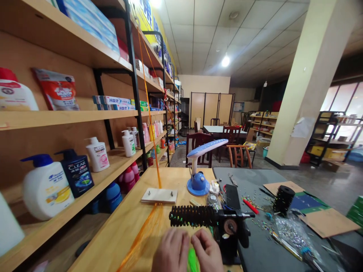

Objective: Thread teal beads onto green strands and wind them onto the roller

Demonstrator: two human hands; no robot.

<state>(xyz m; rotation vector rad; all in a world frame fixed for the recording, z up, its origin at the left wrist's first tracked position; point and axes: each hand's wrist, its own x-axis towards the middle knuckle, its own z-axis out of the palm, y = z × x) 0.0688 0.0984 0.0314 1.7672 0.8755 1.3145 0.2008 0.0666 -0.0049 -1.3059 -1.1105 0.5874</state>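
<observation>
Already, orange strands stretch by the surface's left edge; our left hand and right hand flank seemingly unfinished green fibre; whether fingers grip it, we cannot tell.

- Tabletop: wood, smooth
- Lamp at tabletop's far edge: glossy plastic
- Orange strands: thread-like, faint sheen
- Black roll: matt, rough, ridged
- Bag: clear plastic, crinkled

Black-framed wooden shelving at left, tiled ceiling, lit bulb, cream pillar, grey floor, pale-topped table, dark wooden chairs, panelled partition before rear wall, seemingly windows, blurred, far right.
</observation>
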